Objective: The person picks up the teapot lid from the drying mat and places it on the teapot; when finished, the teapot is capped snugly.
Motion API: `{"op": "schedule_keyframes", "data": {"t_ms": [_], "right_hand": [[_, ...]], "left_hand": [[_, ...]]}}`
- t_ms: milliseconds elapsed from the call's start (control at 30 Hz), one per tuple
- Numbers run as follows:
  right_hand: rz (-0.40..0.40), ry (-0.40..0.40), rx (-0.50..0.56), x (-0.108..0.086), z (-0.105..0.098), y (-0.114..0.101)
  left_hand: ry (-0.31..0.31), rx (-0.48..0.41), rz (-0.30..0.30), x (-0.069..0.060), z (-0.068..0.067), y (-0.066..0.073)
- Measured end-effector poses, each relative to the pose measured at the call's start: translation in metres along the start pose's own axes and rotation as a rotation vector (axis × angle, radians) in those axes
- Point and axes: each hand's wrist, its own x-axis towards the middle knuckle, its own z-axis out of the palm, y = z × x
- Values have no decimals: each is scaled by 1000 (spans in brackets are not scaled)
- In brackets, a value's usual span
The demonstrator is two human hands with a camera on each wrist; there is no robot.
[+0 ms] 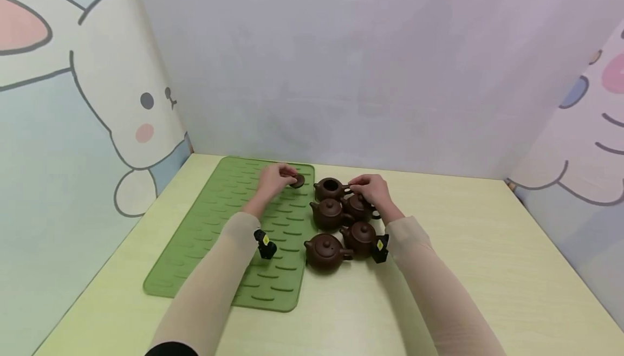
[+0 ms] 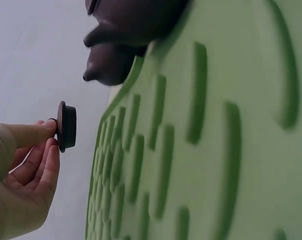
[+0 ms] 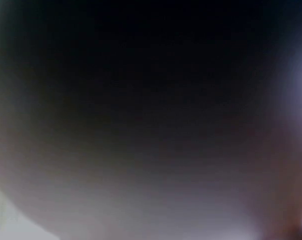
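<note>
My left hand (image 1: pixel 274 180) pinches a dark brown teapot lid (image 1: pixel 298 181) by its knob, above the far right part of the green mat. In the left wrist view the lid (image 2: pixel 66 127) stands on edge between thumb and fingertips, its inner rim facing away from the palm. A lidless brown teapot (image 1: pixel 331 189) stands at the back of the teapot group, its round opening showing. My right hand (image 1: pixel 371 187) holds that teapot's handle with bent fingers, above another lidded teapot (image 1: pixel 358 209). The right wrist view is dark and blurred by something very close.
More lidded brown teapots stand close together in front: one in the middle (image 1: pixel 327 215), one nearest me (image 1: pixel 325 253) and one beside my right wrist (image 1: pixel 362 237). The ridged green mat (image 1: pixel 209 237) lies left of them on the pale table (image 1: pixel 478 237). A wall (image 1: pixel 341 74) rises behind.
</note>
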Motion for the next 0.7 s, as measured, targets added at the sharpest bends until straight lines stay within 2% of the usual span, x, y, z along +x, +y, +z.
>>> {"op": "schedule_keyframes", "data": {"t_ms": [133, 300, 500, 700], "right_hand": [[-3, 10, -2, -2, 1, -1], [4, 22, 18, 0, 5, -2], [2, 24, 31, 1, 13, -4], [-15, 28, 8, 1, 17, -4]], "left_hand": [[-36, -15, 41, 4, 11, 12], [-63, 11, 69, 8, 23, 24], [-95, 31, 81, 11, 36, 33], [-95, 86, 92, 9, 44, 38]]}}
